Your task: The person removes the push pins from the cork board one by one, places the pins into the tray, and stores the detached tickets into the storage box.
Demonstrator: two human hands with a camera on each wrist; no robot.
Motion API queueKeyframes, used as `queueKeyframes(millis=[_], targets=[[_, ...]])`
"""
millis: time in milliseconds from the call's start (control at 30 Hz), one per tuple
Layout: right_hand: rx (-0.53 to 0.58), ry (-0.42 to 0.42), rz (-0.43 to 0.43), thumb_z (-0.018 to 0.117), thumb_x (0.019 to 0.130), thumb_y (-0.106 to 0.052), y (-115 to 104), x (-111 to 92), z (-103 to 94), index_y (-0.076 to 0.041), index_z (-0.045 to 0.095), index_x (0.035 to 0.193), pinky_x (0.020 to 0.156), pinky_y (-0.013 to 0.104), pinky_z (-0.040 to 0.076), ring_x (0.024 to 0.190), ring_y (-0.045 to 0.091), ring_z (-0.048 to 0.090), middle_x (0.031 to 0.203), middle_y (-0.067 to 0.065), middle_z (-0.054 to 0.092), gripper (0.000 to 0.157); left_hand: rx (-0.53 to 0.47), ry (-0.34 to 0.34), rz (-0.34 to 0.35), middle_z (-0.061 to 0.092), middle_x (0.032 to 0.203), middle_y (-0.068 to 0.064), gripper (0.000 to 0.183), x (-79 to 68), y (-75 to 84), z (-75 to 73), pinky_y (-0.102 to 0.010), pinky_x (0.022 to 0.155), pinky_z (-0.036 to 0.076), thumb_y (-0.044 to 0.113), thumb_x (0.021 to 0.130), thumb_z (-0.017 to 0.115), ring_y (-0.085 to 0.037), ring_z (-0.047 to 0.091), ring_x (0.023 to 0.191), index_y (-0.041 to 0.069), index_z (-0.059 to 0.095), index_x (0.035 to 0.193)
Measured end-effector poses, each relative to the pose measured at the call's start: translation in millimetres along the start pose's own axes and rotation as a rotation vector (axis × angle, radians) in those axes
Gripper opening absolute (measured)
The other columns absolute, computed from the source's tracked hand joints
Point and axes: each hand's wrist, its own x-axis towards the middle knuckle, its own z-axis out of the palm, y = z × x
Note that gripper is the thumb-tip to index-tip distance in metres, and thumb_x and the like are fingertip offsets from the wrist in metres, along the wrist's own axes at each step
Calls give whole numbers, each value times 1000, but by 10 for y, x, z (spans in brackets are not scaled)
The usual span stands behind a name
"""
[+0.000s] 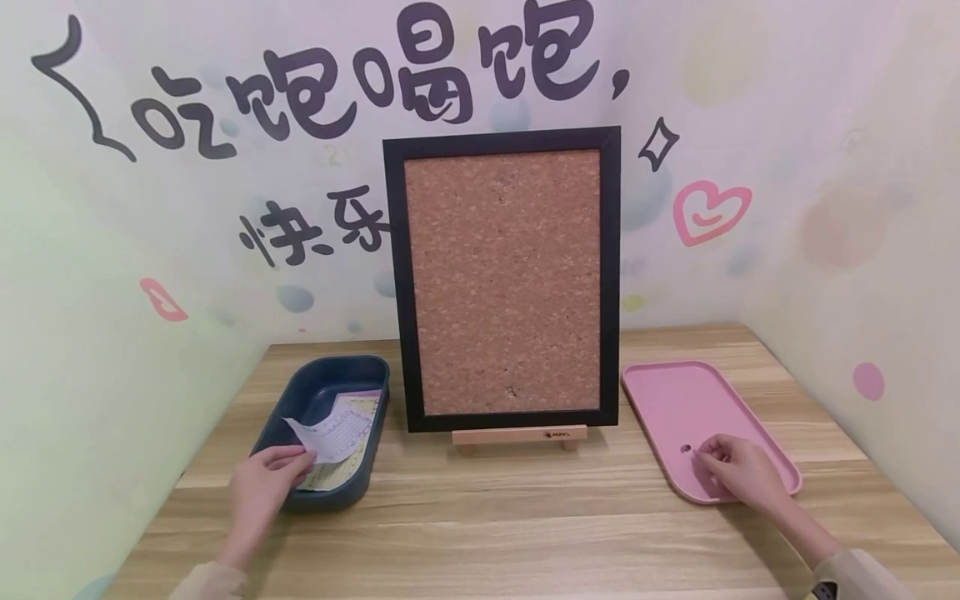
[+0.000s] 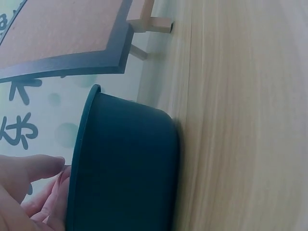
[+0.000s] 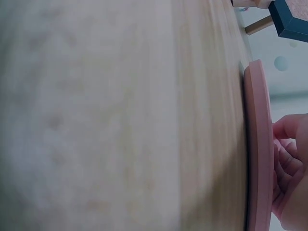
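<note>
In the head view my left hand (image 1: 270, 479) pinches a thin white sheet of paper (image 1: 333, 433) with printed lines, its far corner curling up. The sheet is over a dark blue bin (image 1: 315, 371), where a yellowish paper (image 1: 330, 477) lies beneath it. In the left wrist view the thumb and fingers (image 2: 45, 166) are at the bin's rim. My right hand (image 1: 738, 467) is low over a pink tray (image 1: 675, 392), fingers bent and fingertips down near its surface. Beside them lies a small dark object (image 1: 686, 448). I cannot tell whether those fingertips hold anything.
Between the bin and tray, a black-framed cork board (image 1: 510, 283) stands upright on a small wooden easel (image 1: 517, 435). Behind it is a wall (image 1: 810, 100) with black lettering and a pink heart. The wood-grain table (image 1: 487, 533) reaches side walls left and right.
</note>
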Motion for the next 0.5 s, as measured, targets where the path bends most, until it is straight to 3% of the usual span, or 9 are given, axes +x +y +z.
queueKeyframes(millis=[200, 500], targets=[[-1, -22, -8, 64, 80, -8, 3, 12, 5, -5, 62, 78, 44, 20, 40, 50, 2, 45, 62, -1, 56, 4, -26, 6, -11, 69, 73, -7, 37, -29, 13, 8, -16, 55, 52, 10, 77, 71, 2, 60, 56, -15, 59, 101], [-6, -42, -9, 64, 80, -8, 3, 30, 13, -5, 62, 78, 43, 20, 40, 50, 2, 46, 62, -2, 56, 4, -21, -7, -9, 69, 73, -7, 32, -51, 28, 3, -16, 55, 52, 8, 78, 69, -4, 63, 58, -15, 60, 98]])
